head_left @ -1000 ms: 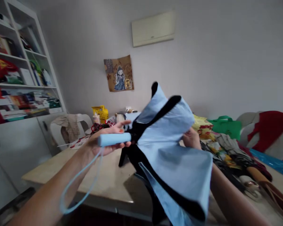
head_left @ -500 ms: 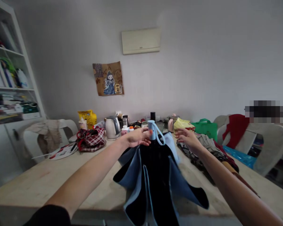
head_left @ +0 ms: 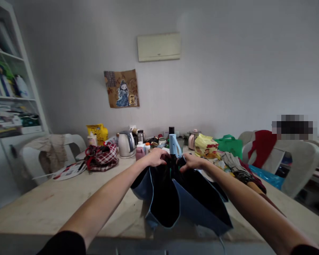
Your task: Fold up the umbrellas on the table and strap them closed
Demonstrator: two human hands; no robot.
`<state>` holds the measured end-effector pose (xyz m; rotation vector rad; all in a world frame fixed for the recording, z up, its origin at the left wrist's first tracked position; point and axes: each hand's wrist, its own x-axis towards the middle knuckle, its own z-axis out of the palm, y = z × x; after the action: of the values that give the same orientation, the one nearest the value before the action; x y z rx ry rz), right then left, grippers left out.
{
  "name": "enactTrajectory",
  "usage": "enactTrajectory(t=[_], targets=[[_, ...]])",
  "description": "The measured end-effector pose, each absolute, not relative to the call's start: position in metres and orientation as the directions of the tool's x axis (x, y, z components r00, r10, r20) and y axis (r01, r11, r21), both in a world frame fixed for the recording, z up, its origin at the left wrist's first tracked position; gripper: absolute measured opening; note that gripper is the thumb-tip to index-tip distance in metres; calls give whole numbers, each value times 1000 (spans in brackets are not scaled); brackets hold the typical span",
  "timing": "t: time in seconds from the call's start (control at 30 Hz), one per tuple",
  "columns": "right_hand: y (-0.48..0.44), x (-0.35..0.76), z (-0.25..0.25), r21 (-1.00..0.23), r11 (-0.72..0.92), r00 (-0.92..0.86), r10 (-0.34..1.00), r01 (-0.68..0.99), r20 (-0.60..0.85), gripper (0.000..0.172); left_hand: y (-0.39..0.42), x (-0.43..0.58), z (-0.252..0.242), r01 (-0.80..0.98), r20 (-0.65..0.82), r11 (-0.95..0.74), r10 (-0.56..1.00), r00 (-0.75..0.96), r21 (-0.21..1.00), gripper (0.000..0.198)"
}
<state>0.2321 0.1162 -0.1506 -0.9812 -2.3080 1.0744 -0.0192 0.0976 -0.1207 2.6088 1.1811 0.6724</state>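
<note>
A folding umbrella (head_left: 164,202), black on one face and blue on the other, hangs in loose folds in front of me at the table. Its light blue handle (head_left: 172,143) with a strap points upward. My left hand (head_left: 158,157) is closed on the dark fabric just below the handle, on its left. On the other side, my right hand (head_left: 192,162) pinches the dark folds near the handle's base. The shaft is mostly hidden between the hands and the cloth.
Behind the umbrella stand a kettle (head_left: 127,144), a pink bottle (head_left: 140,153) and several jars. A plaid bag (head_left: 103,157) lies left. To the right are a yellow packet (head_left: 206,146), a green bag (head_left: 230,146) and piled clothes. A person sits beyond the chairs.
My left hand has moved from the handle down to the fabric. My right hand has come in from the right and closed on the folds. The canopy's lower edges have swung and drawn up.
</note>
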Motion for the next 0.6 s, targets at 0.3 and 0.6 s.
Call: enactTrajectory(t=[0.3,0.6], targets=[[117,287,-152,-864,403,-317,897,301,309,46,124,-157,-79,764,555,-416,827,92,494,19],[104,333,-163,-865,372,-191,926,337,324,33,118,-219,-128,862,470,-51,854,-223,504,17]])
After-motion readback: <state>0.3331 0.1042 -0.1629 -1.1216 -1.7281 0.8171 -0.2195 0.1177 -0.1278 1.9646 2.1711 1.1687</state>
